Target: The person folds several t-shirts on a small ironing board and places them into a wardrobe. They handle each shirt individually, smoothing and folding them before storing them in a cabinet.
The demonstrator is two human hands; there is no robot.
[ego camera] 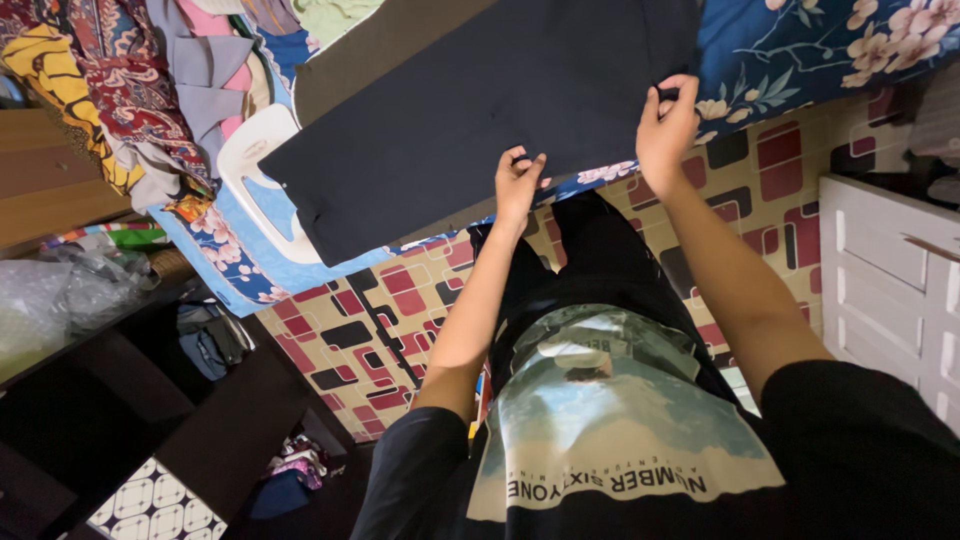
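Both hands' fingers, left hand [517, 185] and right hand [668, 125], closed on dark cloth's [480, 110] near edge (spread flat).

Two hands: left hand [517, 185], right hand [665, 130]. One dark navy cloth [480, 110] spread out. One white plastic hanger [262, 180], left of centre. One white drawer cabinet [885, 280], right edge. One heap of patterned fabrics [110, 90], upper left.

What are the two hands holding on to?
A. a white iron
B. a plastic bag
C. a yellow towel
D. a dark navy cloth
D: the left hand and right hand both grip the near edge of the dark navy cloth spread flat on the flowery blue board.
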